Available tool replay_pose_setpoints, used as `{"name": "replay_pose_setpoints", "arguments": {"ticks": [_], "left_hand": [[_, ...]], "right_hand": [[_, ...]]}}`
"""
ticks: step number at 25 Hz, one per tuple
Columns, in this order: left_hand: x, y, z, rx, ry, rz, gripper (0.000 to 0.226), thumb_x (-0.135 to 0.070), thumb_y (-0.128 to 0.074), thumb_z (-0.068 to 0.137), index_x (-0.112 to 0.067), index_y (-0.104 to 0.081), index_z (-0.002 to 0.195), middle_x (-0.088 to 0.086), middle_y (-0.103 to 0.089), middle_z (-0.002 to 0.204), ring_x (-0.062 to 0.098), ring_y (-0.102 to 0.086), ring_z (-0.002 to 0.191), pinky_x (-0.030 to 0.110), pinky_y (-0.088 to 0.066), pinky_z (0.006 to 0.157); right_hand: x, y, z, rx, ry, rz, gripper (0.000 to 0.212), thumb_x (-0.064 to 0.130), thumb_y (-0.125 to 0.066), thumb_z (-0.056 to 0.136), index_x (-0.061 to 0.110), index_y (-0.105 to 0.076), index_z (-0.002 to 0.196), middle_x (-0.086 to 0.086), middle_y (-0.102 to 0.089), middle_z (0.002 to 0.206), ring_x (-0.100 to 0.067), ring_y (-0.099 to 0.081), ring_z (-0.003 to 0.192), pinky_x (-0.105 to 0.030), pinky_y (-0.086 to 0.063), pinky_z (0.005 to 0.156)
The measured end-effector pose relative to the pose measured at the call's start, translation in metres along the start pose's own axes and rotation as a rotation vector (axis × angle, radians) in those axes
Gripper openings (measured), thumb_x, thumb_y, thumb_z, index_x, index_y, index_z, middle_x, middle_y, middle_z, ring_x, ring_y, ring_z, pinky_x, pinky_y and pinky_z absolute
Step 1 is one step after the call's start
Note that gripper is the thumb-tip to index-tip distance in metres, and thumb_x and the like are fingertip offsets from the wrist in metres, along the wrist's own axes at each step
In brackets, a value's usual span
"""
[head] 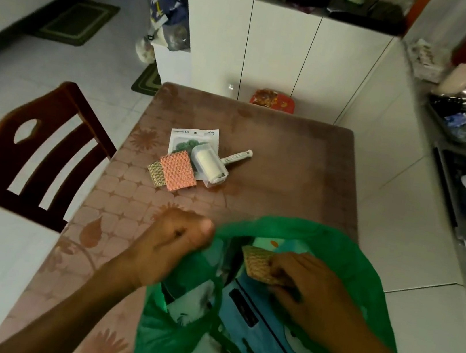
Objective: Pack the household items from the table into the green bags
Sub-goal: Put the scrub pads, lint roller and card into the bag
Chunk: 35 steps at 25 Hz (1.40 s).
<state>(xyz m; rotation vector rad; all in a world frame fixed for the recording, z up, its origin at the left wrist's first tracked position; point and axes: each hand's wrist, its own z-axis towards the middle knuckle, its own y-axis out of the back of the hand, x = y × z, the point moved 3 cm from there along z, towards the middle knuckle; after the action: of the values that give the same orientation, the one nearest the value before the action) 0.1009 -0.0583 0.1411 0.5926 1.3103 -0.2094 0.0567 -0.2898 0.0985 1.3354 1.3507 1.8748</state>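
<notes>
A: Nearest to us, the right hand [304,289] is inside the mouth of the green bag [365,256], fingers pinched around a tan scouring pad [258,263]. What makes this step go well?

B: Let go only once the pad is below the rim. Blue packaging [272,330] already fills most of the bag, so I'd slide the pad flat against it instead of dropping it on top, where it could tip back out.

A: And the left hand [176,240]?

B: It's closed on the bag's left edge, holding the mouth open. It looks like a firm pinch of the plastic, though blur hides the fingertips. I'd lift that edge a little, since thin plastic sags and closes the opening.

A: What's left further out?

B: Mid-table [289,154] there's a small cluster: a pink scouring pad [178,172] overlapping another tan pad [156,173] on its left, a lint roller [212,165] touching them on the right with its handle pointing far right, and a white packet [189,136] partly under the roller. All are well apart from the bag.

A: So next?

B: Probably the two pads together, as they're light and stacked. The roller is bulkier, so it should go in handle down beside the packaging.
</notes>
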Motion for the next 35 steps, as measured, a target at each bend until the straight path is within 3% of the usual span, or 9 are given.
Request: {"name": "replay_pose_setpoints", "arguments": {"ticks": [3,7,9,15,21,24,27,31,35], "left_hand": [[0.021,0.048,0.004,-0.482,0.053,-0.361,0.065,-0.064,-0.033,0.092,-0.010,-0.045,0.057,0.000,-0.040,0.053,0.016,-0.035,0.048,0.018,-0.035,0.048],[0.099,0.092,0.009,-0.746,0.361,-0.133,0.029,-0.030,-0.043,0.099,-0.022,-0.062,0.079,-0.001,-0.065,0.077,0.021,-0.055,0.069,0.026,-0.045,0.060],[0.162,0.102,0.027,-0.723,0.626,0.044,0.012,-0.024,-0.051,0.097,-0.019,-0.062,0.097,0.006,-0.067,0.096,0.030,-0.061,0.087,0.036,-0.050,0.068],[0.310,0.127,0.113,-0.398,0.993,0.443,0.061,-0.035,-0.062,0.092,-0.006,-0.040,0.141,0.022,-0.045,0.144,0.037,-0.046,0.128,0.046,-0.038,0.107],[0.343,0.113,0.101,-0.765,0.868,-0.263,0.054,0.009,-0.081,0.065,0.005,-0.061,0.115,0.025,-0.066,0.116,0.021,-0.064,0.072,0.031,-0.058,0.059],[0.308,0.113,0.089,-0.886,0.811,-0.416,0.047,0.001,-0.078,0.073,-0.003,-0.060,0.116,0.021,-0.066,0.119,0.019,-0.064,0.075,0.032,-0.057,0.064],[0.226,0.116,0.073,-0.742,0.587,-0.534,0.053,-0.002,-0.071,0.078,-0.009,-0.054,0.128,0.012,-0.064,0.126,0.025,-0.066,0.104,0.043,-0.054,0.092],[0.080,0.087,0.062,-0.286,0.207,-0.452,0.058,-0.014,-0.079,0.070,-0.016,-0.058,0.124,0.008,-0.069,0.119,0.024,-0.067,0.107,0.033,-0.059,0.081],[0.004,0.028,0.057,-0.053,0.182,-0.503,0.046,-0.027,-0.081,0.074,-0.028,-0.064,0.116,0.002,-0.071,0.115,0.019,-0.069,0.106,0.026,-0.057,0.080]], "right_hand": [[0.019,-0.008,0.019,0.128,0.094,0.231,0.026,0.035,-0.066,0.089,0.019,-0.071,0.109,0.007,-0.069,0.116,-0.006,-0.060,0.104,-0.023,-0.047,0.092],[0.021,0.012,0.062,-0.082,-0.019,0.421,0.015,0.031,-0.061,0.092,0.024,-0.070,0.101,0.011,-0.071,0.100,-0.001,-0.064,0.092,-0.026,-0.053,0.079],[0.016,0.019,0.085,-0.133,-0.064,0.439,0.008,0.026,-0.061,0.093,0.027,-0.068,0.097,0.011,-0.071,0.095,-0.003,-0.065,0.089,-0.027,-0.053,0.074],[-0.008,0.011,0.106,-0.179,-0.172,0.326,0.007,0.031,-0.062,0.090,0.029,-0.068,0.092,0.015,-0.068,0.095,-0.001,-0.062,0.093,-0.013,-0.046,0.077],[-0.023,-0.001,0.096,-0.124,-0.308,0.273,0.008,0.034,-0.064,0.088,0.030,-0.070,0.092,0.018,-0.068,0.097,0.000,-0.060,0.097,-0.014,-0.044,0.081],[-0.019,0.004,0.099,-0.133,-0.325,0.350,0.009,0.030,-0.064,0.086,0.033,-0.068,0.093,0.019,-0.067,0.097,-0.001,-0.061,0.098,-0.014,-0.046,0.078],[-0.011,0.017,0.106,-0.209,-0.385,0.528,0.023,0.037,-0.065,0.085,0.042,-0.061,0.107,0.026,-0.063,0.109,0.006,-0.059,0.104,-0.011,-0.048,0.085],[0.016,0.033,0.128,-0.239,-0.354,1.023,0.065,0.042,-0.081,0.064,0.049,-0.049,0.120,0.017,-0.061,0.125,-0.005,-0.063,0.109,-0.029,-0.057,0.086],[0.005,0.053,0.090,-0.284,-0.438,1.106,0.044,0.022,-0.083,0.069,0.034,-0.062,0.106,0.009,-0.071,0.103,-0.013,-0.070,0.095,-0.028,-0.059,0.074]]}}
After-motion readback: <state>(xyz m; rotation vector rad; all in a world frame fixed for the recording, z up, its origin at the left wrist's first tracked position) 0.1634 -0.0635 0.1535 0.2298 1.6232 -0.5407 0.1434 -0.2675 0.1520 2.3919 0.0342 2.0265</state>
